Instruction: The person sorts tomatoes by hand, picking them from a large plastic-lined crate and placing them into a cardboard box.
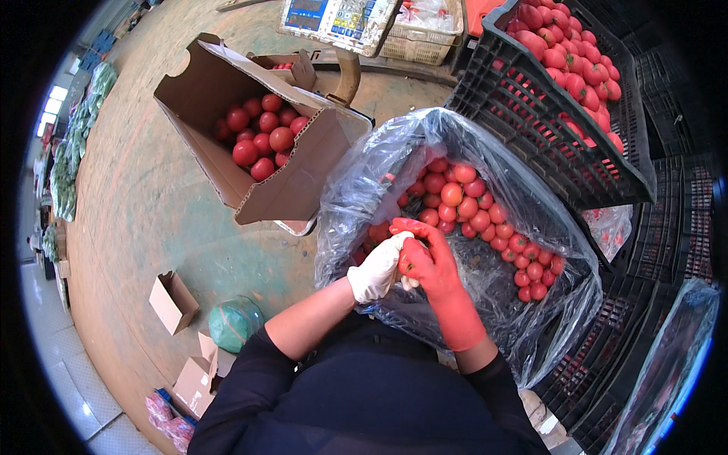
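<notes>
My left hand (378,270), in a white glove, meets my right hand (432,259), in a red rubber glove, above a crate lined with clear plastic film (364,182). A tomato (406,263) shows between the two hands; how each hand grips it is partly hidden. Beneath and beyond them, many tomatoes (467,207) lie along the far and right sides of the liner. Left of the crate, an open cardboard box (296,176) holds more tomatoes (263,142).
A black plastic crate (546,125) heaped with tomatoes stands tilted at upper right. A weighing scale display (341,23) rises beyond the box. Stacked black crates (660,222) line the right. A small carton (173,302) and a green wrapped roll (234,324) sit on the floor at left.
</notes>
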